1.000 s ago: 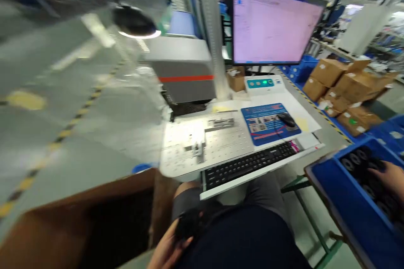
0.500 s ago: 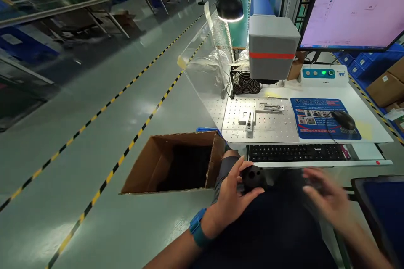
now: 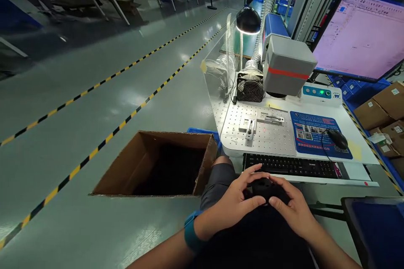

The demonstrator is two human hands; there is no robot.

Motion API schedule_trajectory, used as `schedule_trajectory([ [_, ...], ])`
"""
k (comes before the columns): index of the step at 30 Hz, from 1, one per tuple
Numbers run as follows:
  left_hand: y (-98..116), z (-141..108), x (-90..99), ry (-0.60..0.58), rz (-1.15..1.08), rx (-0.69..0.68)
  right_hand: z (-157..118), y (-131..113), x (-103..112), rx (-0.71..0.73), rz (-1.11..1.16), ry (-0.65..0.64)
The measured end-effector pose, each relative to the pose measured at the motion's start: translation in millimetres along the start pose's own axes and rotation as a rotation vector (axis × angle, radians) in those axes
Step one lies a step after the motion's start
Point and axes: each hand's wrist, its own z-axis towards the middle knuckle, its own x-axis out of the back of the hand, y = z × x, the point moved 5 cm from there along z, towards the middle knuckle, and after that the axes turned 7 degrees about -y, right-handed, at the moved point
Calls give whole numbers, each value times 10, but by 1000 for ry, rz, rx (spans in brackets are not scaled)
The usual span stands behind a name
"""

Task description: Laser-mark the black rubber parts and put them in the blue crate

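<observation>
Between my two hands, above my lap, is a small black part with round holes (image 3: 261,186); its exact kind I cannot make out. My left hand (image 3: 237,198), a blue-green band on its wrist, curls its thumb and fingers around the part's left side. On the other side, the thumb and fingers of my right hand (image 3: 292,207) close on the part's right edge. The black keyboard (image 3: 290,167) lies just beyond my fingertips. To the left of my knee stands an open cardboard box (image 3: 121,164) with a dark inside.
A perforated metal plate (image 3: 271,138) with small clamps lies under a grey machine head (image 3: 288,65). Around it are a fan (image 3: 250,89), a lamp (image 3: 248,20), a mouse (image 3: 337,138) on a blue mat (image 3: 311,145) and a monitor (image 3: 362,33). A dark blue tray (image 3: 375,227) is at right.
My right hand has moved left from beside the part and now grips it together with my left hand. The camera view has tilted and shifted somewhat.
</observation>
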Motion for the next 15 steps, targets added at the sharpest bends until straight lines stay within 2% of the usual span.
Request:
schedule_trajectory([
  [3, -53, 26, -5, 37, 5, -31, 50, 84, -39, -93, 75, -65],
  [6, -123, 51, 0, 68, 46, -49, 129, 103, -85, -85, 108, -105],
  [12, -233, 78, 121, 222, 22, -33, 260, 76, -111, -100, 138, -14],
  [15, -218, 114, 196, 305, 32, -44, 335, 10, -75, -124, 84, 16],
])
